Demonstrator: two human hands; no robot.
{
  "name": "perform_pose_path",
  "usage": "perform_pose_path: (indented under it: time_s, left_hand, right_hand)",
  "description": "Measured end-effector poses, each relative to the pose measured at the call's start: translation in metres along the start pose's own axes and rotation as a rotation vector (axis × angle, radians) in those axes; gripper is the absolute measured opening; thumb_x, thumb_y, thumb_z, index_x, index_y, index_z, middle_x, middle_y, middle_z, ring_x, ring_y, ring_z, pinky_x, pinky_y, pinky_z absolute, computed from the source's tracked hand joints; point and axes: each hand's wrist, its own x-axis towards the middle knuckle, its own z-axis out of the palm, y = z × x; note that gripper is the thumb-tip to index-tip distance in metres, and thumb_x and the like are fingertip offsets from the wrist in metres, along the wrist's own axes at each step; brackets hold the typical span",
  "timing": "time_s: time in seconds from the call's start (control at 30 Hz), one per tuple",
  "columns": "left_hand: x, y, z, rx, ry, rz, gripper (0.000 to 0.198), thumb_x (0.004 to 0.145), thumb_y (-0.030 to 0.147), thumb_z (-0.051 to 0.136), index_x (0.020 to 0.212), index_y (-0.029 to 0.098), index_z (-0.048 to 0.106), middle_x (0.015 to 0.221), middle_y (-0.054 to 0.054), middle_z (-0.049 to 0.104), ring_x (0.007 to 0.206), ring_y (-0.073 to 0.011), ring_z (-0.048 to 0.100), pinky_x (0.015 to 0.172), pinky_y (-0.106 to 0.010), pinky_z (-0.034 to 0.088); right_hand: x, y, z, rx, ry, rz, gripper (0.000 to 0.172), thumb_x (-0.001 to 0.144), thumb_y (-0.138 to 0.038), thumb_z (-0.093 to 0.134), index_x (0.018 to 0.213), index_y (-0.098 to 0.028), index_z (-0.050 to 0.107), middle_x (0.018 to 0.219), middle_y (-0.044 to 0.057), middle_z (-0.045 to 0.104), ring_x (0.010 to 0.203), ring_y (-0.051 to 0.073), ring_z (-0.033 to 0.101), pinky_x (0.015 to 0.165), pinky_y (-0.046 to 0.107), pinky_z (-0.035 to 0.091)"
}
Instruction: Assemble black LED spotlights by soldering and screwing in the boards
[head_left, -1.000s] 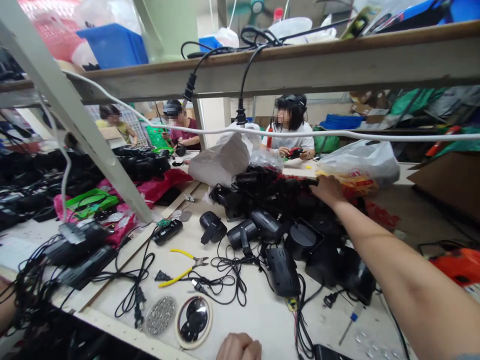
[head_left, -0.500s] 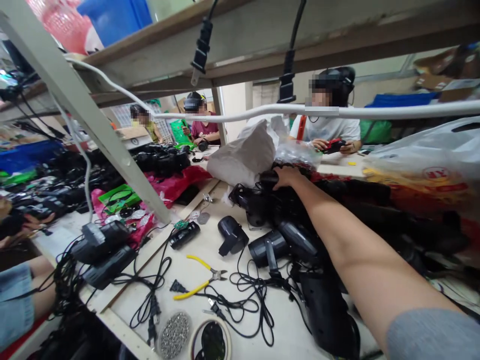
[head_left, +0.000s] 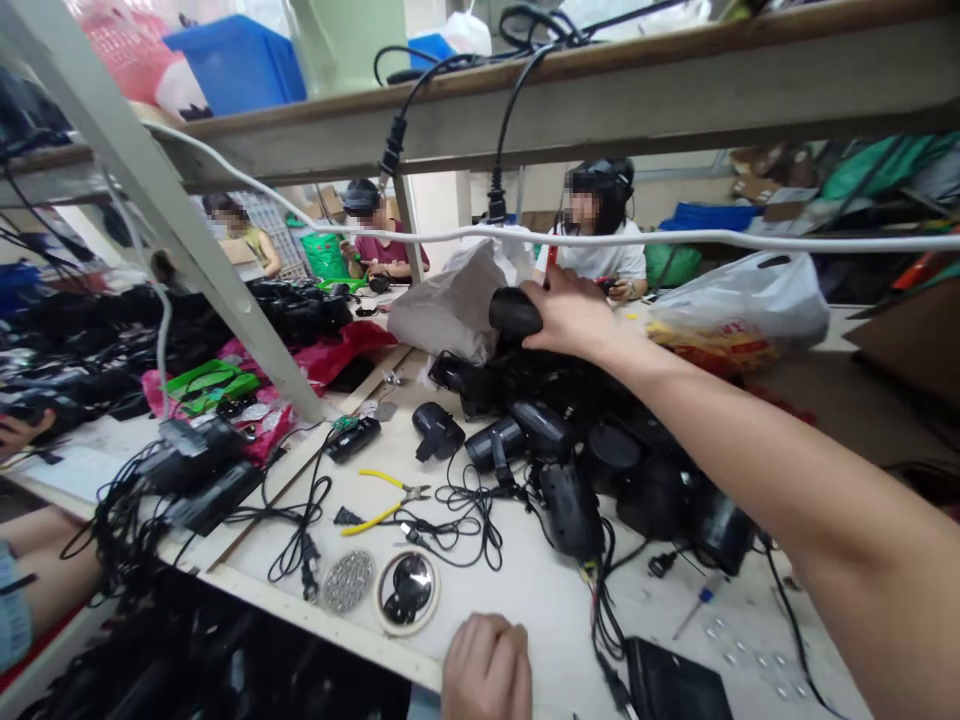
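We see the right hand stretched out over the pile of black plastic parts, its thumb and fingers partly closed around the right end of a black barrel-shaped housing. The housing lies on its side in this grip, above the pile and just in front of the crumpled white bag; it looks smooth and dark all over, with a rounded left end and a faint sheen, and the fingers cover its other end. We see the left hand far nearer to us, at the table's front edge, back upward and fingers curled into a loose fist; its palm is hidden, so we cannot tell whether it has hold of anything. Just left of that fist sit a cream ring with glossy black discs inside and a round heap of small metal pieces. Between the 2 hands we find yellow-handled cutters, their handles spread, tangled black cords and a black vented casing with wires at its lower end. Right of the left hand lies a flat black box.
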Motion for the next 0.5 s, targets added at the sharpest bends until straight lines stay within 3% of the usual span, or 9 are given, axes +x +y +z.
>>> perform_pose_path:
  time_s: [0.07, 0.13, 0.23, 0.3, 0.33, 0.4, 0.47, 0.5]
  left_hand:
    - [0.009, 0.003, -0.011, -0.038, -0.032, 0.012, 0.019, 0.087, 0.003, 0.052, 0.087, 0.019, 0.063, 0.073, -0.004, 0.063, 0.064, -0.0159, 0.06, 0.061, -0.028, 0.049]
    - [0.015, 0.004, -0.017, -0.081, -0.041, -0.005, 0.021, 0.088, 0.003, 0.05, 0.086, 0.019, 0.063, 0.074, -0.004, 0.062, 0.066, -0.0158, 0.06, 0.061, -0.027, 0.05]
    - [0.025, 0.003, -0.018, -0.225, -0.066, -0.138, 0.016, 0.093, 0.01, 0.049, 0.087, 0.018, 0.062, 0.077, -0.003, 0.061, 0.071, -0.0152, 0.063, 0.064, -0.026, 0.054]
    - [0.033, 0.007, -0.012, -0.33, -0.08, -0.265, 0.015, 0.094, 0.027, 0.058, 0.103, 0.016, 0.063, 0.091, -0.007, 0.064, 0.082, -0.0182, 0.067, 0.069, -0.03, 0.058]
    - [0.038, 0.011, -0.008, -0.391, -0.084, -0.282, 0.038, 0.089, 0.04, 0.066, 0.116, 0.014, 0.061, 0.102, -0.011, 0.064, 0.091, -0.0223, 0.068, 0.073, -0.034, 0.06]
    - [0.048, 0.026, 0.001, -0.548, -0.191, -0.306, 0.085, 0.08, 0.059, 0.072, 0.145, 0.012, 0.043, 0.13, -0.019, 0.057, 0.11, -0.0298, 0.066, 0.083, -0.042, 0.06]
    - [0.055, 0.047, 0.008, -0.754, -0.366, -0.304, 0.105, 0.073, 0.064, 0.076, 0.154, 0.015, 0.031, 0.14, -0.02, 0.053, 0.12, -0.0339, 0.062, 0.092, -0.047, 0.058]
    - [0.059, 0.058, 0.01, -0.857, -0.444, -0.329, 0.105, 0.073, 0.064, 0.077, 0.154, 0.016, 0.032, 0.141, -0.02, 0.054, 0.12, -0.0333, 0.062, 0.094, -0.047, 0.057]
  right_hand:
    - [-0.044, -0.017, -0.02, 0.084, -0.065, 0.005, 0.081, 0.07, -0.052, 0.079, 0.141, -0.025, 0.051, 0.127, 0.016, 0.057, 0.115, 0.039, 0.057, 0.093, 0.048, 0.05]
    - [-0.095, -0.029, -0.043, 0.217, 0.0, 0.029, 0.084, 0.067, -0.053, 0.08, 0.142, -0.028, 0.052, 0.124, 0.013, 0.058, 0.115, 0.038, 0.059, 0.094, 0.051, 0.052]
    - [-0.172, -0.034, -0.075, 0.507, 0.319, 0.134, 0.083, 0.064, -0.056, 0.083, 0.139, -0.038, 0.053, 0.128, 0.006, 0.06, 0.12, 0.038, 0.058, 0.105, 0.056, 0.048]
    - [-0.211, -0.033, -0.085, 0.699, 0.455, 0.298, 0.08, 0.062, -0.059, 0.085, 0.134, -0.046, 0.054, 0.127, 0.001, 0.062, 0.119, 0.036, 0.059, 0.105, 0.057, 0.049]
    - [-0.225, -0.033, -0.087, 0.789, 0.466, 0.367, 0.075, 0.061, -0.058, 0.086, 0.13, -0.048, 0.056, 0.121, 0.0, 0.064, 0.117, 0.035, 0.061, 0.103, 0.056, 0.05]
    - [-0.242, -0.035, -0.087, 0.96, 0.481, 0.441, 0.065, 0.062, -0.052, 0.087, 0.121, -0.045, 0.061, 0.111, -0.002, 0.067, 0.114, 0.033, 0.064, 0.097, 0.053, 0.055]
    - [-0.246, -0.041, -0.089, 1.115, 0.562, 0.415, 0.053, 0.064, -0.045, 0.085, 0.113, -0.039, 0.064, 0.107, -0.003, 0.068, 0.116, 0.031, 0.064, 0.097, 0.049, 0.056]
    - [-0.244, -0.045, -0.092, 1.178, 0.624, 0.38, 0.047, 0.067, -0.043, 0.082, 0.11, -0.036, 0.064, 0.109, -0.003, 0.069, 0.119, 0.03, 0.064, 0.099, 0.047, 0.055]
